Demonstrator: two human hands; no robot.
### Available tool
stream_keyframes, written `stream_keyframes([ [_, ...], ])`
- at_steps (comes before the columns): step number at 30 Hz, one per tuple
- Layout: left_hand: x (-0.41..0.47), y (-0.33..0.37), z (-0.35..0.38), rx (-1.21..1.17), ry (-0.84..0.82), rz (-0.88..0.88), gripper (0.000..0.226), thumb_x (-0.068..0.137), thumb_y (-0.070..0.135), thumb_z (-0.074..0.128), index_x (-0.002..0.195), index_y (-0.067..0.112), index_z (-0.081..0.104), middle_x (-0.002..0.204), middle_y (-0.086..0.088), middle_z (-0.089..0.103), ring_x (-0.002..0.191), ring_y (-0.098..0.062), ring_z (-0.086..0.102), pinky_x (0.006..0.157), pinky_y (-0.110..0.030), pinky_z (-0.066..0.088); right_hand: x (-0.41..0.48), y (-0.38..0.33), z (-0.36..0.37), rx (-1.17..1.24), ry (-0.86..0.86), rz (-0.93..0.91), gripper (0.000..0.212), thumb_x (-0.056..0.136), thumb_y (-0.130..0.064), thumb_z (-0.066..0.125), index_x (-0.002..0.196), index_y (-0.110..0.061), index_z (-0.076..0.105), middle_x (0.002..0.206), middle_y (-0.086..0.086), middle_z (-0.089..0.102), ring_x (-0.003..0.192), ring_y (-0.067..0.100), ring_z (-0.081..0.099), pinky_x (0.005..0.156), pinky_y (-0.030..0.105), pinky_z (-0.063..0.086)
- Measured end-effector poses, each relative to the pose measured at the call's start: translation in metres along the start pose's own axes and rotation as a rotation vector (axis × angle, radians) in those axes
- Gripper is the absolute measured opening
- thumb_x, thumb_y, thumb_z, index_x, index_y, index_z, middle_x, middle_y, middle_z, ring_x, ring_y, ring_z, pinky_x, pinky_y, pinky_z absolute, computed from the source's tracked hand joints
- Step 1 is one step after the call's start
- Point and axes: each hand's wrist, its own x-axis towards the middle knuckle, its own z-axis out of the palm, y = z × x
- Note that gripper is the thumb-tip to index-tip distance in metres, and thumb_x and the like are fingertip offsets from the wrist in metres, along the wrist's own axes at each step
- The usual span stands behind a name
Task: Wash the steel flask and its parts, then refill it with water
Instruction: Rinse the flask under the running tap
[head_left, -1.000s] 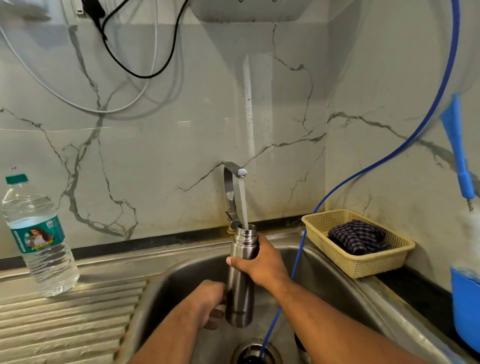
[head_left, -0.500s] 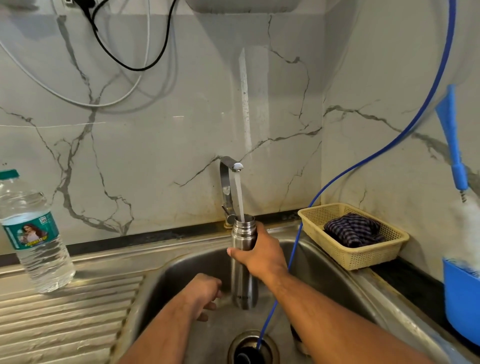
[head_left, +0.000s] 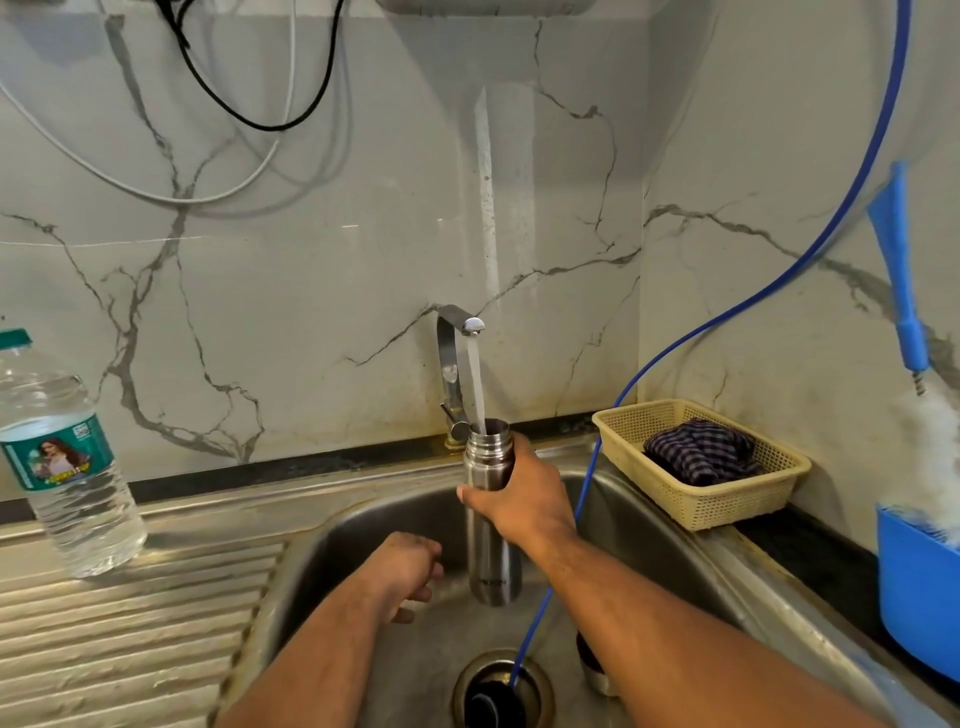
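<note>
My right hand (head_left: 524, 496) grips the steel flask (head_left: 491, 558) near its top and holds it upright over the sink (head_left: 343, 525). Water runs from the steel tap (head_left: 451, 358) straight into the flask's open mouth. My left hand (head_left: 408, 574) hovers just left of the flask's lower body, fingers loosely curled, holding nothing. A dark rounded part (head_left: 592, 665), possibly the flask's lid, lies in the sink bottom, mostly hidden under my right forearm.
A blue hose (head_left: 587, 493) drops into the sink drain (head_left: 501, 686). A plastic water bottle (head_left: 65, 462) stands on the ribbed draining board at left. At right sit a yellow basket (head_left: 711, 499) with a checked cloth and a blue tub (head_left: 919, 592).
My left hand has drawn away from the flask's base, which it was touching. The flask stays under the running tap in my right hand; the view has shifted slightly.
</note>
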Motion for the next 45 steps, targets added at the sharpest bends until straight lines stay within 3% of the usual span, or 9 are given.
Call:
stream_keyframes([
  [6, 0.0, -0.001, 0.0, 0.012, -0.019, 0.009, 0.029, 0.103, 0.015, 0.042, 0.121, 0.025, 0.062, 0.107, -0.002, 0.069, 0.091, -0.02, 0.065, 0.094, -0.047, 0.053, -0.005, 0.005, 0.001, -0.079, -0.032, 0.008, 0.069, 0.071, -0.042, 0.091, 0.129, -0.032, 0.054, 0.118, -0.008, 0.07, 0.11, 0.015, 0.067, 0.098, 0.037, 0.055],
  [12, -0.002, 0.001, -0.001, -0.013, -0.001, 0.016, 0.023, 0.103, 0.015, 0.045, 0.111, 0.027, 0.062, 0.106, -0.003, 0.07, 0.09, -0.019, 0.066, 0.097, -0.048, 0.052, -0.006, 0.002, 0.003, -0.112, -0.04, 0.002, 0.069, 0.071, -0.044, 0.09, 0.128, -0.032, 0.054, 0.119, -0.007, 0.069, 0.111, 0.016, 0.067, 0.098, 0.038, 0.056],
  [15, 0.0, 0.002, -0.002, -0.008, -0.01, 0.015, 0.022, 0.102, 0.013, 0.047, 0.11, 0.028, 0.061, 0.107, -0.002, 0.069, 0.094, -0.02, 0.065, 0.096, -0.048, 0.052, -0.004, 0.001, 0.002, -0.03, 0.011, -0.028, 0.069, 0.074, -0.042, 0.089, 0.132, -0.031, 0.053, 0.119, -0.008, 0.068, 0.111, 0.015, 0.066, 0.099, 0.038, 0.056],
  [18, -0.001, 0.002, -0.002, -0.012, -0.011, 0.025, 0.026, 0.101, 0.01, 0.048, 0.115, 0.027, 0.062, 0.108, 0.0, 0.068, 0.097, -0.02, 0.065, 0.094, -0.046, 0.053, -0.007, 0.002, 0.002, -0.114, -0.044, 0.011, 0.068, 0.072, -0.044, 0.09, 0.129, -0.03, 0.055, 0.118, -0.007, 0.07, 0.11, 0.016, 0.067, 0.097, 0.037, 0.056],
  [27, 0.001, -0.001, -0.005, -0.009, -0.045, 0.012, 0.025, 0.101, 0.012, 0.051, 0.118, 0.026, 0.062, 0.106, 0.001, 0.071, 0.094, -0.018, 0.067, 0.086, -0.042, 0.054, -0.007, 0.004, 0.002, -0.1, 0.02, -0.009, 0.066, 0.072, -0.047, 0.088, 0.127, -0.03, 0.055, 0.114, -0.008, 0.07, 0.106, 0.015, 0.068, 0.095, 0.037, 0.057],
  [39, -0.007, 0.001, -0.005, -0.033, -0.022, 0.01, 0.025, 0.1, 0.013, 0.052, 0.118, 0.027, 0.062, 0.109, 0.001, 0.07, 0.099, -0.02, 0.066, 0.09, -0.045, 0.054, -0.011, -0.006, -0.003, -0.093, 0.002, -0.047, 0.066, 0.071, -0.048, 0.089, 0.126, -0.03, 0.056, 0.112, -0.009, 0.071, 0.104, 0.014, 0.068, 0.094, 0.036, 0.057],
  [43, -0.016, -0.002, -0.007, -0.088, 0.026, -0.003, 0.025, 0.103, 0.03, 0.045, 0.117, 0.026, 0.066, 0.108, 0.0, 0.07, 0.099, -0.022, 0.066, 0.091, -0.047, 0.054, -0.02, -0.02, -0.01, -0.002, 0.007, -0.112, 0.068, 0.071, -0.048, 0.089, 0.126, -0.03, 0.054, 0.11, -0.011, 0.069, 0.098, 0.009, 0.066, 0.092, 0.031, 0.057],
  [45, -0.026, 0.003, -0.011, -0.164, 0.03, -0.066, 0.04, 0.103, 0.049, 0.041, 0.114, 0.023, 0.069, 0.109, -0.005, 0.071, 0.1, -0.027, 0.066, 0.092, -0.05, 0.054, -0.028, -0.032, -0.014, 0.051, -0.014, -0.122, 0.069, 0.069, -0.049, 0.09, 0.125, -0.031, 0.055, 0.108, -0.011, 0.069, 0.096, 0.006, 0.066, 0.092, 0.032, 0.058],
])
